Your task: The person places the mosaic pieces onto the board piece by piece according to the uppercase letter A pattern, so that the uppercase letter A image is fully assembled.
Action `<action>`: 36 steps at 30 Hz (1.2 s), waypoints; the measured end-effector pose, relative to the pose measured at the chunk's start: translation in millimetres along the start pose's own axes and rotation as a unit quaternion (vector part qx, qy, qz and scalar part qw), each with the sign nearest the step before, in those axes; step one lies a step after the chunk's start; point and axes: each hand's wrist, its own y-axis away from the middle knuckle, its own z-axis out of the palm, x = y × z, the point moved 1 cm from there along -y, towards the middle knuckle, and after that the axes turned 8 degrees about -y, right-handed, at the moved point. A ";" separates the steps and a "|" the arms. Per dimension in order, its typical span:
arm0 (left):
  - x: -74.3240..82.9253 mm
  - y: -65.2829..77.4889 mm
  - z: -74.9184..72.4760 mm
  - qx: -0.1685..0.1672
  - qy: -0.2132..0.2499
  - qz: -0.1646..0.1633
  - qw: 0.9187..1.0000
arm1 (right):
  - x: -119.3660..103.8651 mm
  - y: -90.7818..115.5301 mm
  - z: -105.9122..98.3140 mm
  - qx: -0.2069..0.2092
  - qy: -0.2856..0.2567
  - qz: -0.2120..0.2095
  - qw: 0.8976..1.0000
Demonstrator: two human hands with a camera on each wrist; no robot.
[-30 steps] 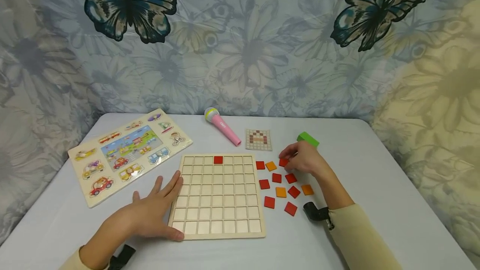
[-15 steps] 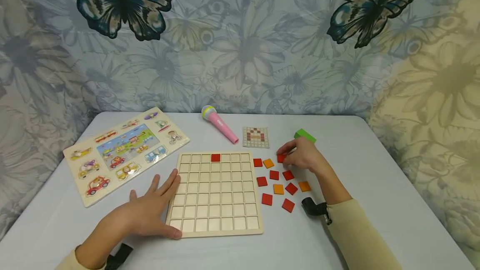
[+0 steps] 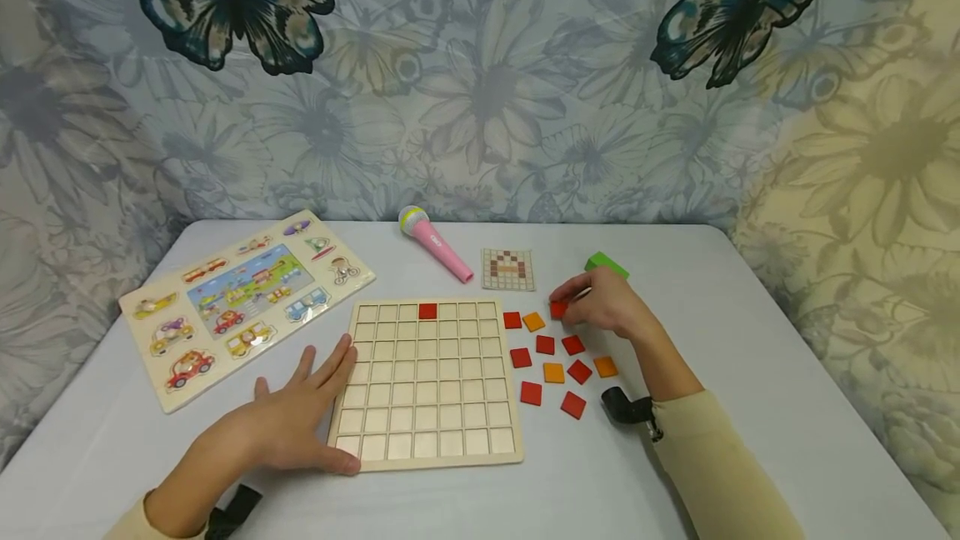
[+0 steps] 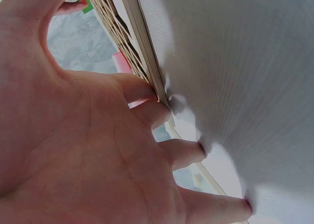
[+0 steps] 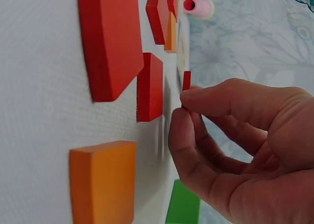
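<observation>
A wooden grid board (image 3: 431,467) lies flat on the table, with one red square tile (image 3: 427,312) in its top row. My left hand (image 3: 292,423) has its fingers spread along the board's left side, thumb at the near corner; in the left wrist view the left hand's (image 4: 108,140) straight fingers touch the board's edge (image 4: 147,42) and the cloth. My right hand (image 3: 611,302) pinches another red tile (image 3: 558,309) between thumb and fingers; the right wrist view shows this tile (image 5: 187,80) held just off the table. Loose red tiles (image 3: 545,345) and orange tiles (image 3: 553,372) lie beside the board.
Behind the right hand lies a green block (image 3: 607,263). A small pattern card (image 3: 507,270) and a pink toy microphone (image 3: 438,248) sit beyond the board. At the left is a vehicle picture puzzle (image 3: 247,307). A flowered curtain (image 3: 480,107) hangs behind the table.
The head view has tilted a little, shifting everything slightly up and left. The right hand's pinched tile has risen slightly relative to the other tiles. The left hand stays against the board.
</observation>
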 end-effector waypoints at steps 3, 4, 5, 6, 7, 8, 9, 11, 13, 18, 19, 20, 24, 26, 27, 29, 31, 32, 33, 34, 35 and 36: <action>0.0 0.3 -0.6 0.000 0.001 0.001 1.000 | -1.8 0.1 -1.2 0.000 0.001 -0.005 1.000; 0.0 0.4 -0.8 0.000 0.001 0.000 1.000 | -2.4 0.3 -1.3 0.000 0.000 -0.006 1.000; 0.0 0.5 -0.9 0.000 0.001 0.001 1.000 | -2.9 0.7 -1.4 -0.001 -0.001 -0.006 1.000; 0.1 0.4 -0.9 0.000 0.001 0.001 1.000 | -3.2 0.9 -1.7 -0.001 -0.002 -0.007 1.000; -0.1 0.5 -1.1 0.000 0.001 0.001 1.000 | -3.7 1.2 -1.6 -0.001 -0.004 -0.008 1.000; -0.3 0.6 -1.2 0.001 0.000 0.000 1.000 | -4.3 1.6 -1.6 -0.001 -0.005 -0.009 1.000; -0.4 0.8 -1.2 0.001 0.000 0.001 1.000 | -4.6 1.8 -1.4 -0.002 -0.008 -0.010 1.000; -0.7 0.8 -1.0 0.002 -0.001 0.002 1.000 | -5.0 2.1 -0.8 -0.005 -0.015 -0.011 1.000; -1.0 0.8 -0.7 0.002 -0.001 0.003 1.000 | -5.2 2.3 -0.1 -0.008 -0.019 -0.011 1.000; -1.7 -0.2 0.6 0.005 -0.001 0.004 1.000 | -7.1 2.5 1.7 -0.013 -0.027 -0.021 0.999; -1.9 -0.5 0.9 0.006 -0.001 0.004 1.000 | -8.0 2.5 2.1 -0.015 -0.028 -0.024 0.999; -1.9 -0.5 1.2 0.007 -0.001 0.004 1.000 | -9.3 2.5 2.9 -0.016 -0.029 -0.027 0.999; -2.2 -0.1 1.0 0.010 0.002 0.004 1.000 | -15.9 3.1 7.8 -0.022 -0.033 -0.039 0.998; -2.1 0.3 0.9 0.010 0.003 0.003 1.000 | -20.1 3.9 11.1 -0.023 -0.036 -0.046 0.998; -2.1 0.4 0.9 0.010 0.003 0.003 1.000 | -22.0 4.3 12.6 -0.025 -0.039 -0.050 0.998; -1.9 0.3 1.0 0.009 0.003 0.002 1.000 | -26.3 4.9 15.6 -0.029 -0.045 -0.058 0.997; -1.5 0.1 1.0 0.007 0.002 0.001 1.000 | -31.0 5.9 18.7 -0.031 -0.048 -0.064 0.996; -1.2 0.1 0.9 0.006 0.001 0.001 1.000 | -33.6 6.6 20.3 -0.033 -0.049 -0.066 0.996; -0.9 0.1 0.6 0.005 -0.001 0.000 1.000 | -36.4 7.2 22.1 -0.035 -0.050 -0.068 0.996; -0.6 0.1 0.3 0.004 -0.002 0.000 1.000 | -39.3 7.7 24.0 -0.038 -0.051 -0.070 0.996; -0.3 0.0 -0.2 0.003 -0.004 0.000 1.000 | -42.3 8.0 25.8 -0.040 -0.052 -0.072 0.995; -0.1 -0.1 -0.8 0.003 -0.007 0.000 1.000 | -45.5 8.2 27.8 -0.043 -0.053 -0.073 0.995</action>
